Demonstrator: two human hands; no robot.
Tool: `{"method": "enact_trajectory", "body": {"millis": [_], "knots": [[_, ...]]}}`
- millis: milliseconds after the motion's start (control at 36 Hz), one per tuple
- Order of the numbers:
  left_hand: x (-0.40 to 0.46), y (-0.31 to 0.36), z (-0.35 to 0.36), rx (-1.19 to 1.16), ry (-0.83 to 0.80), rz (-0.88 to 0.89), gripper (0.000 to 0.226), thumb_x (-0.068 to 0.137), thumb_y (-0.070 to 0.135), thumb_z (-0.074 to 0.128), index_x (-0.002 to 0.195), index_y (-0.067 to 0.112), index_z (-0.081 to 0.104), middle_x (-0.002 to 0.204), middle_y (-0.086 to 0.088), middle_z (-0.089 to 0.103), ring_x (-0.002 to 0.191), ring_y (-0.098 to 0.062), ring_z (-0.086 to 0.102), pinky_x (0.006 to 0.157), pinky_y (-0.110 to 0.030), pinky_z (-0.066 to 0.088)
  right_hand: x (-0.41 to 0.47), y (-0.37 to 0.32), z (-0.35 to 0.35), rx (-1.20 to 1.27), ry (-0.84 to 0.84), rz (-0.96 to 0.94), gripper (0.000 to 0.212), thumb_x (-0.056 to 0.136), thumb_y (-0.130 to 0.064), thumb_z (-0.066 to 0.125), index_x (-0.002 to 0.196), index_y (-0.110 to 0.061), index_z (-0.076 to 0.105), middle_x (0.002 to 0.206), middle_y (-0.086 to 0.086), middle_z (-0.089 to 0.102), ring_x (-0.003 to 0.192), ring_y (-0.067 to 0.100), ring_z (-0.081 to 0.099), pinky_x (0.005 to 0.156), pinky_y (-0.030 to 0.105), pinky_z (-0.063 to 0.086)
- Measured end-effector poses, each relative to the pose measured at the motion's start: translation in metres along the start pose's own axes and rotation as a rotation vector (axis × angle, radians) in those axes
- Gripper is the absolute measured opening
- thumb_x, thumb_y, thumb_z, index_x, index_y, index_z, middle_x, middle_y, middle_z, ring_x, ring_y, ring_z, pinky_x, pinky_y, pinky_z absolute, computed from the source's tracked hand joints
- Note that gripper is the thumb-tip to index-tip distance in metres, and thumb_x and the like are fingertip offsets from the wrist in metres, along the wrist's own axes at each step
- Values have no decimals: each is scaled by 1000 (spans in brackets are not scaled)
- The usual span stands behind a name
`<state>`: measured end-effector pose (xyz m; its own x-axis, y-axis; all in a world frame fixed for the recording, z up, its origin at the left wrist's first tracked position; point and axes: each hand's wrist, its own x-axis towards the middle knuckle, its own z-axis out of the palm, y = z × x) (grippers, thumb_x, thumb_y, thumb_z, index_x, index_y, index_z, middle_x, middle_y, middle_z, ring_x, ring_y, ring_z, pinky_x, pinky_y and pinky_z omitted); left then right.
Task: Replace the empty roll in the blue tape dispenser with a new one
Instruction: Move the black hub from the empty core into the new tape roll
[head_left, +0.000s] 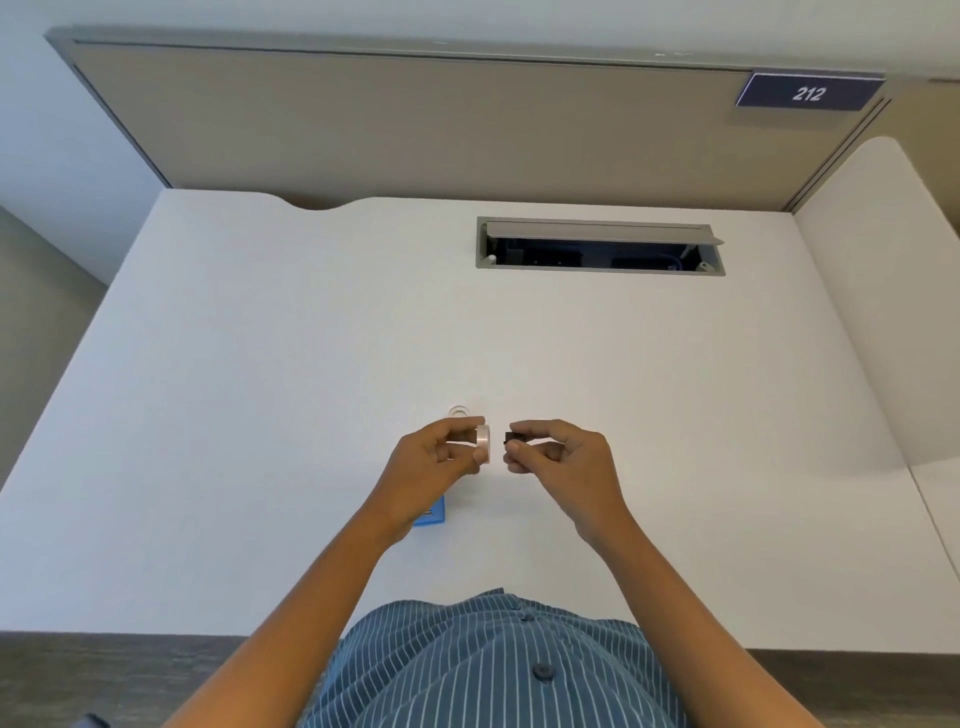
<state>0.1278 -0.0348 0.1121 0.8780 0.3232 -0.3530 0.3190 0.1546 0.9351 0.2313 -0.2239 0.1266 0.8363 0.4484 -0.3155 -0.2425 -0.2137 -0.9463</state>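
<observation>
While both hands hover just above the desk, close together near the middle, this is how things stand:

Left hand (441, 454): pinching a roll of clear tape (482, 442) between thumb and fingertips, the roll turned on edge with its flat face toward the other hand.

Right hand (563, 452): fingers closed round a small black piece (513, 436), which pokes out toward the roll; what it is exactly I cannot tell.

Gap between them: roll and black piece sit just beside each other, not touching.

Second clear ring (459, 412): lying flat on the desk just beyond the left hand, faint and see-through.

Blue tape dispenser (432, 513): on the desk nearer the person, mostly hidden under the left wrist; only a blue corner shows.

Desk (260, 389): white top, bare around the hands.

Cable hatch (600, 244): set into the far side of the desk, right of centre, its grey lid tipped open.

Partition (415, 124): beige panel along the far edge, with a dark plate (809, 92) reading 212 at its right end.

Shirt (493, 665): blue with white stripes, at the near edge.
</observation>
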Motion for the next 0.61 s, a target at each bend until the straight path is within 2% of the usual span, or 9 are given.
{"method": "enact_trajectory", "body": {"millis": [83,194,389,611], "knots": [[-8,4,0,-58,-1,7,38,95,28,81,133,33,73,124,1,80,103,-25,81,96,-32,64,-6,-5,3,13,-22,-25,24,94,-3,80,110,-20,84,93,2,87,84,22,85,78,16,61],[-17,9,2,-77,14,-5,34,98,23,77,132,23,74,123,-1,81,105,-27,81,99,-40,64,-14,-16,5,24,-53,-64,27,95,1,77,111,-20,83,98,2,87,86,23,85,79,19,63],[-34,18,8,-162,9,26,29,97,30,76,126,25,78,115,-7,83,104,-27,81,87,-25,64,-23,-27,11,-45,-37,-127,23,90,-1,84,108,-16,84,94,0,86,83,21,82,73,26,66],[-45,21,10,-192,28,58,33,93,30,79,125,22,78,116,-10,83,107,-30,80,89,-30,65,-30,-31,11,-87,-69,-175,27,87,-6,87,102,-28,85,96,-6,86,86,18,83,78,24,66]]}}
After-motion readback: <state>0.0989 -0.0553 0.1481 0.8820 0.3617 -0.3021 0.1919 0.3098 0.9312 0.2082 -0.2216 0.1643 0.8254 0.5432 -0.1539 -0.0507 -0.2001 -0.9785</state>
